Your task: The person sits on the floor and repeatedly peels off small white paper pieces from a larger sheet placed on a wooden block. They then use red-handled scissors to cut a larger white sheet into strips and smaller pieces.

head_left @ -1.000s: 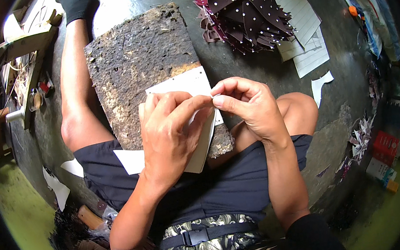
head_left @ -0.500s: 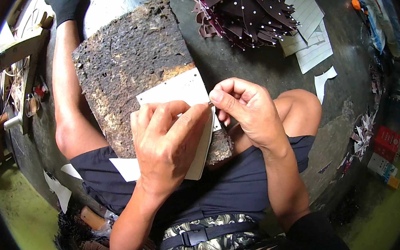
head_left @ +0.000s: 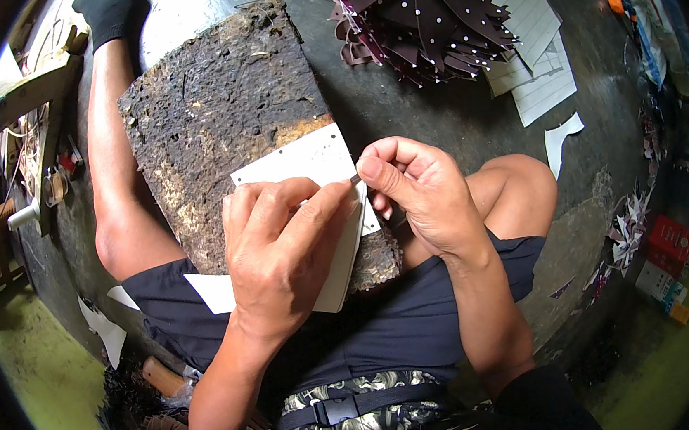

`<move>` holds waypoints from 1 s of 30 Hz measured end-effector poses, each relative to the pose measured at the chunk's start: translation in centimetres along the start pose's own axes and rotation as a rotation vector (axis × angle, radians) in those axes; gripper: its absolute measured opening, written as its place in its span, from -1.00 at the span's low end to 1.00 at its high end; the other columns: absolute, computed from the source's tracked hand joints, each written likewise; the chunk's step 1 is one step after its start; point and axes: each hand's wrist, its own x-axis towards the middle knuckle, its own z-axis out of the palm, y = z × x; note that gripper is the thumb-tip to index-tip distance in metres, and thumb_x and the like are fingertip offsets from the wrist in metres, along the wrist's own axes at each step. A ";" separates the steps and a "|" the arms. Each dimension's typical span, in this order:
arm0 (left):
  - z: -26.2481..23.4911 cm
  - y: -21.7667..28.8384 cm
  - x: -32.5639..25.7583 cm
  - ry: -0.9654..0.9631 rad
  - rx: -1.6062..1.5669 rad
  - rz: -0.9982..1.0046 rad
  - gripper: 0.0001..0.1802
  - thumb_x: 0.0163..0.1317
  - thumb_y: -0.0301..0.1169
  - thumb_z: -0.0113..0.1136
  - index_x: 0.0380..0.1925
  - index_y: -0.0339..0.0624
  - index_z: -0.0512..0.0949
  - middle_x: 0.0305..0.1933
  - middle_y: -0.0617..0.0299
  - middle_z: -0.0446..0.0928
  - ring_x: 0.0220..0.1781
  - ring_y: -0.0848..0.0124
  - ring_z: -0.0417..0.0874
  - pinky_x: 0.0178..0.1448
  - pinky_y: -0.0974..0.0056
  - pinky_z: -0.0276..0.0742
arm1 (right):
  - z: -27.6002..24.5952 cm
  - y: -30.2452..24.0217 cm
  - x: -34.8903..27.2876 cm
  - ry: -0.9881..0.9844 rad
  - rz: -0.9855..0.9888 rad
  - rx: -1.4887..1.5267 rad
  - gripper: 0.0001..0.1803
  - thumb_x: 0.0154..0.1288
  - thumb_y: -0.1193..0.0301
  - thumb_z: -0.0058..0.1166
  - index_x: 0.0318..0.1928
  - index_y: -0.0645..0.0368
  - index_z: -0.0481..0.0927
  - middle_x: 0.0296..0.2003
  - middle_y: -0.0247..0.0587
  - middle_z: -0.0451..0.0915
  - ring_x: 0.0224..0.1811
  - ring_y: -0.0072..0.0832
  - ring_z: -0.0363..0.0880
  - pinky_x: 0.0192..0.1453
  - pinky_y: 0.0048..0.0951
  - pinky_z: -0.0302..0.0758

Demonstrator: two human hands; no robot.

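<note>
The dark floor [head_left: 401, 118] takes up most of the view, and on it lies a rough, dark slab [head_left: 219, 119] of crumbly brown board, one end resting over the person's lap; everything else is placed from that slab. Beyond its far right corner, well apart, sits a heap of dark maroon cut pieces with white dots [head_left: 425, 16]; just right of that heap lie lined white sheets [head_left: 536, 55]. Along the slab's left edge stretches a bare leg ending in a black sock [head_left: 109, 14]; further left stands a wooden frame [head_left: 34, 95]. On the slab's near end lies a white card [head_left: 311, 164], its upper edge marked with small holes, its lower part reaching past the slab's edge toward the lap. The left hand [head_left: 282, 254] lies flat on the card, fingers spread and pressing it down, gripping nothing; the right hand [head_left: 421, 195], at the card's right edge, is closed in a pinch on a thin metal tool [head_left: 355, 179] whose tip touches the card; what kind of tool it is cannot be told.
</note>
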 end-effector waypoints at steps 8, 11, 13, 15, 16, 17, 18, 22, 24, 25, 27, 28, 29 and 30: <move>0.0 0.0 0.4 -0.011 0.020 0.002 -0.70 0.15 -0.40 0.63 -0.08 -0.03 0.83 -0.18 0.34 0.66 -0.18 0.29 0.61 -0.06 0.13 0.46 | -0.3 1.4 0.6 -0.042 -0.033 0.029 -0.74 0.72 0.20 0.23 -0.03 0.15 0.70 -0.30 -0.58 0.63 -0.31 -0.82 0.47 -0.19 -0.68 0.45; 0.1 0.0 0.6 -0.009 0.020 0.003 -0.71 0.16 -0.39 0.63 -0.10 -0.02 0.83 -0.19 0.34 0.65 -0.19 0.29 0.61 -0.07 0.14 0.46 | -0.4 1.3 0.6 -0.060 -0.009 0.041 -0.75 0.74 0.20 0.19 -0.02 0.13 0.68 -0.29 -0.58 0.62 -0.31 -0.81 0.47 -0.19 -0.67 0.46; 0.1 -0.1 0.8 -0.008 0.018 0.008 -0.72 0.16 -0.38 0.64 -0.11 -0.01 0.83 -0.20 0.34 0.65 -0.20 0.30 0.61 -0.09 0.15 0.46 | -0.4 1.1 0.5 -0.030 -0.031 0.066 -0.73 0.74 0.18 0.19 -0.03 0.14 0.66 -0.27 -0.57 0.60 -0.29 -0.81 0.46 -0.18 -0.66 0.45; 0.1 -0.1 0.9 -0.009 0.010 0.011 -0.72 0.15 -0.38 0.64 -0.11 -0.01 0.84 -0.21 0.35 0.65 -0.20 0.30 0.60 -0.10 0.15 0.46 | -0.2 0.8 0.5 -0.008 -0.101 -0.002 -0.71 0.74 0.16 0.19 -0.04 0.15 0.65 -0.27 -0.57 0.57 -0.27 -0.81 0.44 -0.16 -0.65 0.44; 0.1 -0.1 0.9 -0.008 0.011 0.011 -0.72 0.15 -0.37 0.64 -0.11 -0.02 0.84 -0.21 0.35 0.65 -0.20 0.30 0.60 -0.10 0.15 0.46 | 0.0 0.8 0.5 -0.002 -0.160 -0.083 -0.69 0.74 0.15 0.19 -0.04 0.16 0.64 -0.26 -0.57 0.56 -0.25 -0.81 0.43 -0.15 -0.65 0.44; 0.1 -0.1 0.9 -0.007 0.011 0.007 -0.72 0.15 -0.37 0.64 -0.12 -0.02 0.84 -0.22 0.35 0.64 -0.20 0.30 0.60 -0.10 0.15 0.46 | 0.1 0.7 0.5 -0.004 -0.224 -0.154 -0.67 0.73 0.14 0.19 -0.05 0.17 0.63 -0.26 -0.57 0.54 -0.24 -0.81 0.42 -0.14 -0.65 0.43; 0.1 0.0 0.9 -0.006 0.011 0.003 -0.72 0.15 -0.37 0.65 -0.12 -0.02 0.84 -0.22 0.35 0.64 -0.21 0.30 0.60 -0.10 0.15 0.46 | 0.3 0.7 0.5 -0.042 -0.211 -0.179 -0.64 0.72 0.10 0.21 -0.06 0.18 0.62 -0.26 -0.57 0.51 -0.20 -0.81 0.38 -0.11 -0.65 0.42; 0.0 -0.1 0.9 -0.008 0.009 -0.005 -0.73 0.15 -0.36 0.65 -0.13 -0.01 0.84 -0.23 0.35 0.64 -0.21 0.31 0.60 -0.10 0.15 0.46 | 0.3 1.3 0.9 -0.057 -0.163 -0.121 -0.65 0.72 0.10 0.20 -0.07 0.16 0.62 -0.26 -0.58 0.51 -0.20 -0.81 0.39 -0.11 -0.65 0.42; -0.1 -0.1 0.9 -0.014 -0.001 -0.015 -0.73 0.15 -0.36 0.65 -0.13 -0.01 0.84 -0.23 0.34 0.64 -0.22 0.31 0.60 -0.10 0.15 0.46 | 0.3 1.8 1.0 -0.075 -0.153 -0.043 -0.66 0.74 0.12 0.18 -0.06 0.16 0.61 -0.25 -0.59 0.51 -0.20 -0.81 0.38 -0.10 -0.66 0.42; -0.1 -0.1 0.9 -0.018 -0.002 -0.014 -0.73 0.15 -0.36 0.65 -0.13 -0.01 0.84 -0.23 0.35 0.64 -0.22 0.31 0.60 -0.11 0.15 0.46 | 0.3 2.0 1.0 -0.078 -0.148 0.004 -0.67 0.75 0.13 0.17 -0.05 0.16 0.61 -0.25 -0.59 0.51 -0.19 -0.82 0.38 -0.10 -0.66 0.42; -0.1 -0.1 0.9 -0.017 0.003 -0.007 -0.72 0.15 -0.36 0.65 -0.13 -0.01 0.84 -0.23 0.35 0.65 -0.22 0.31 0.59 -0.11 0.15 0.46 | 0.3 2.3 1.0 -0.089 -0.118 0.045 -0.68 0.76 0.14 0.15 -0.04 0.16 0.60 -0.25 -0.59 0.50 -0.19 -0.82 0.37 -0.10 -0.66 0.42; -0.1 -0.1 0.9 -0.019 0.000 -0.007 -0.73 0.15 -0.36 0.65 -0.13 -0.01 0.84 -0.23 0.35 0.65 -0.22 0.31 0.59 -0.11 0.15 0.46 | 0.3 2.3 1.0 -0.093 -0.104 0.068 -0.69 0.77 0.15 0.14 -0.04 0.16 0.60 -0.25 -0.59 0.50 -0.19 -0.82 0.37 -0.10 -0.66 0.42; -0.1 -0.1 0.9 -0.019 0.000 -0.007 -0.73 0.15 -0.36 0.65 -0.13 -0.01 0.84 -0.23 0.35 0.65 -0.23 0.30 0.59 -0.11 0.15 0.45 | 0.3 2.3 1.0 -0.087 -0.115 0.059 -0.68 0.77 0.14 0.14 -0.04 0.16 0.60 -0.24 -0.59 0.50 -0.19 -0.82 0.37 -0.09 -0.66 0.42; -0.1 -0.1 1.0 -0.019 -0.001 -0.008 -0.73 0.15 -0.36 0.65 -0.13 -0.01 0.84 -0.23 0.35 0.65 -0.23 0.30 0.59 -0.11 0.15 0.45 | 0.3 2.2 1.0 -0.081 -0.126 0.050 -0.68 0.77 0.14 0.14 -0.04 0.16 0.59 -0.24 -0.59 0.49 -0.19 -0.82 0.36 -0.09 -0.66 0.42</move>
